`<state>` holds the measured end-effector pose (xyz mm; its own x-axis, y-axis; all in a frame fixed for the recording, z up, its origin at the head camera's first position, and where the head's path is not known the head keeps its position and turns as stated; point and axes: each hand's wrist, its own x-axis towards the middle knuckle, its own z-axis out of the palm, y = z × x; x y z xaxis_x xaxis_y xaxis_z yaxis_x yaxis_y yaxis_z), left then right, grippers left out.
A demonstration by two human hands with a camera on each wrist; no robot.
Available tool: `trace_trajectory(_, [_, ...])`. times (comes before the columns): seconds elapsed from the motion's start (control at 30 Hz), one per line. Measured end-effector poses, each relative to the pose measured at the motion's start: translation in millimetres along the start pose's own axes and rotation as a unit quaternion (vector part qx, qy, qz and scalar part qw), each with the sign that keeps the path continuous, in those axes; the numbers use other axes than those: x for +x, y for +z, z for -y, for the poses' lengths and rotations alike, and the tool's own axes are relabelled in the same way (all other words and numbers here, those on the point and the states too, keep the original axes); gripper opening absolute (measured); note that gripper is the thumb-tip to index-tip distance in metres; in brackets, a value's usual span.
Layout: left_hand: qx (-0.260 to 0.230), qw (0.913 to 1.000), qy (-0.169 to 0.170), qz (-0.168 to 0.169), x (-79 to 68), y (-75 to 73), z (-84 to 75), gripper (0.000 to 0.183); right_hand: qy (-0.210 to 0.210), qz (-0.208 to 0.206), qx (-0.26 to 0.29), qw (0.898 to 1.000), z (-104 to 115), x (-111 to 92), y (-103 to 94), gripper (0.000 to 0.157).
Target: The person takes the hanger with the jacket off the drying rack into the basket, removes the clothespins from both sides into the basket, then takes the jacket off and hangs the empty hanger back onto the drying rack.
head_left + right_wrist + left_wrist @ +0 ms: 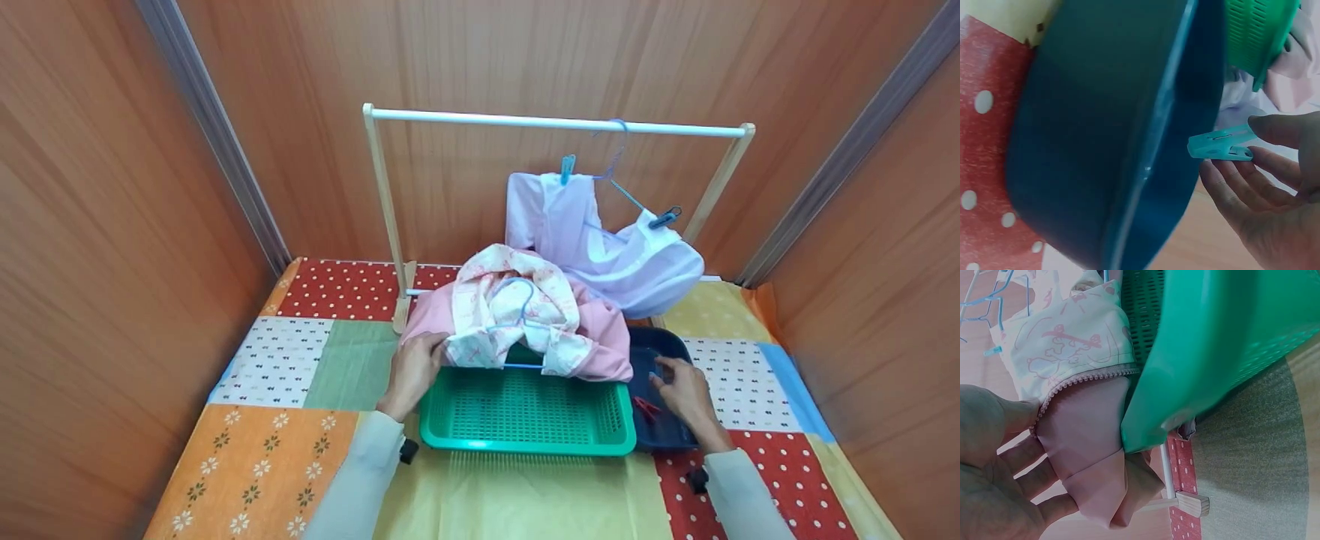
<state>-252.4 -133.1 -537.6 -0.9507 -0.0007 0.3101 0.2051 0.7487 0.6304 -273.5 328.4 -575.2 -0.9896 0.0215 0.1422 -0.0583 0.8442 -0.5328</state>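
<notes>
A pink garment with a white printed collar (609, 341) lies over the back of the green basket (525, 448), with a blue hanger (529, 301) inside its neck. My left hand (411, 373) pinches the garment's trimmed edge on the left; its thumb lies on the white printed cloth (1069, 343). My right hand (686, 394) is over the dark blue basin (675, 442) on the right. Between its thumb and fingers it holds a teal clothespin (1221, 143), seen in the right wrist view. A red clothespin (646, 409) lies in the basin.
Behind stands a drying rack with a white bar (487, 118). A pale lilac garment (600, 255) hangs there from a hanger, held by a light blue clothespin (568, 169) and a dark teal clothespin (664, 218). Wooden panels (480, 60) enclose the patchwork cloth (262, 465).
</notes>
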Motion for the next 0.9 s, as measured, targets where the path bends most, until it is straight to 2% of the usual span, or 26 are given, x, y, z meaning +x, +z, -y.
trace_trajectory(0.53, [-0.017, 0.9996, -0.016, 0.016, -1.6, 0.5, -0.3, 0.023, 0.044, 0.056, -0.008, 0.997, -12.5, -2.1, 5.5, 0.043])
trace_trajectory(0.67, [-0.01, 0.9998, -0.013, 0.012, -0.5, -0.4, 0.0, 0.021, 0.032, 0.052, -0.007, 0.998, -11.6, -1.5, 1.8, 0.042])
trace_trajectory(0.9, [0.002, 0.9999, -0.007, 0.008, 1.2, -1.6, -0.9, 0.022, -0.008, 0.009, -0.018, 1.0, 3.4, -1.4, -14.6, 0.039])
